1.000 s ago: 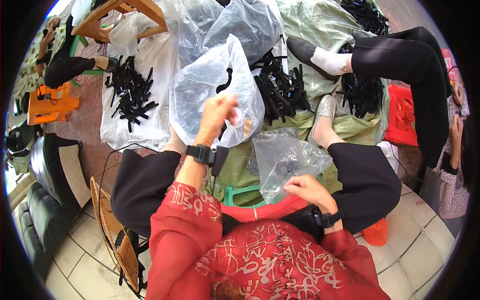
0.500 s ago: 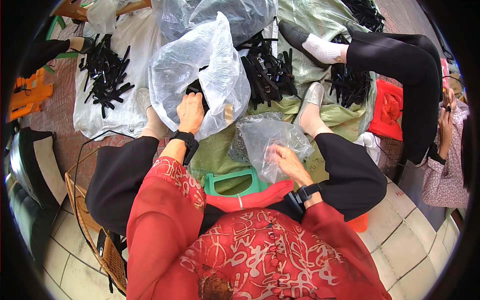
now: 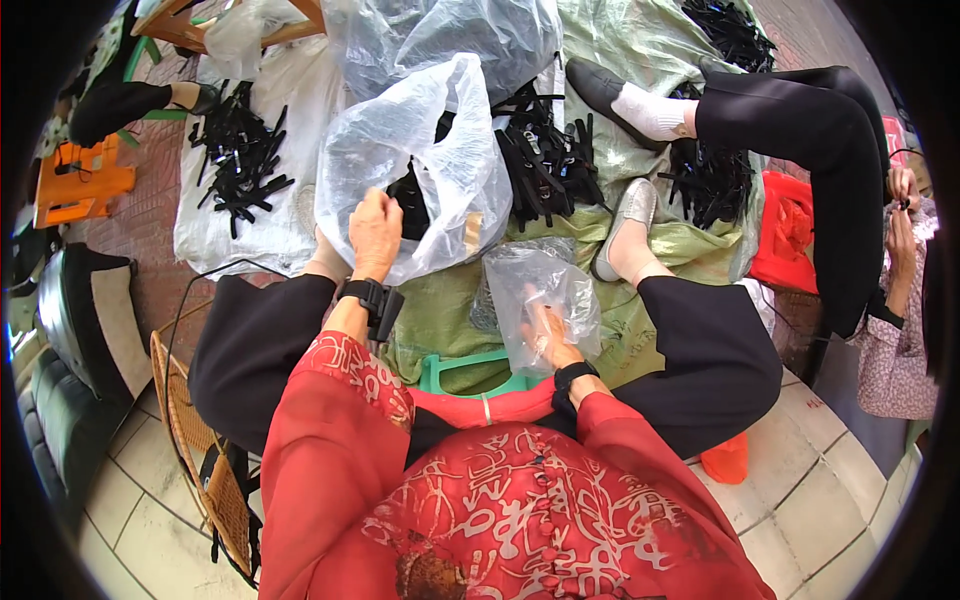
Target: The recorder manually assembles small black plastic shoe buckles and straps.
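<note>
Probably busy, by the look of it, with opening up a small clear bag (image 3: 572, 292) with the right hand (image 3: 546, 338) and dipping for straps with the left hand (image 3: 375, 235). Nearest, below the right fingers, find a green plastic frame (image 3: 432, 378) against a red pad (image 3: 500, 407). Reaching with those fingers into or behind the small bag, loosely stretched; cannot tell whether pinching film. To the left of them, see a grey-speckled packet (image 3: 483, 305), partly covered by the bag.

Farther out, holding the left fingers bent at the mouth of a large clear bag (image 3: 470, 165); cannot tell whether gripping rim, strap or nothing. Just right of these fingers, inside the mouth, see black straps (image 3: 410, 203); beyond and right, a strap heap (image 3: 545, 165); beyond and left, another heap (image 3: 238, 155).

Calls next, in all likelihood, for a clean pinch on the straps without catching loose film, and for a steady right hand.

Compared with half a second ago, notice more film over the right fingers, and black now showing beside the left fingers rather than past their tips.
</note>
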{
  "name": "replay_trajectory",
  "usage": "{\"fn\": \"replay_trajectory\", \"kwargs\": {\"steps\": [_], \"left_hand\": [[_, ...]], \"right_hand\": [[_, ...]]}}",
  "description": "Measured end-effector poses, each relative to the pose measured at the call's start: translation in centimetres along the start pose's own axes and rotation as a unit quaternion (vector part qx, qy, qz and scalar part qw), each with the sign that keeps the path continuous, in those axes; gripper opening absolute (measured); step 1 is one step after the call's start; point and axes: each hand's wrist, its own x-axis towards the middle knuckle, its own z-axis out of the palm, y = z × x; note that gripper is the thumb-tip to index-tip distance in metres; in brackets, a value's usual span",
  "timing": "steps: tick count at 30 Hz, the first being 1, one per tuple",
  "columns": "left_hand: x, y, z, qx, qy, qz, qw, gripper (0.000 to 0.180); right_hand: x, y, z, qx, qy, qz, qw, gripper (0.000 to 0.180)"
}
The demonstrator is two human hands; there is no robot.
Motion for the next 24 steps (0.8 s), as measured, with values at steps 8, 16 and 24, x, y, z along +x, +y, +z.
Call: {"fn": "replay_trajectory", "kwargs": {"steps": [8, 16, 24], "left_hand": [[0.8, 4.6, -8.2, -0.648, 0.0, -0.269, 0.712, 0.022], [-3.6, 9.5, -13.6, -0.727, -0.122, -0.276, 0.617, 0.026], [-8.9, 11.7, -18.0, -0.771, -0.163, -0.193, 0.584, 0.01]], "right_hand": [[1.7, 0.8, 0.1, 0.028, 0.061, -0.099, 0.993, 0.026], [1.3, 0.1, -2.1, 0.026, 0.17, -0.1, 0.98, 0.017], [-0.9, -2.1, -5.8, 0.195, 0.059, 0.036, 0.978, 0.011]]}}
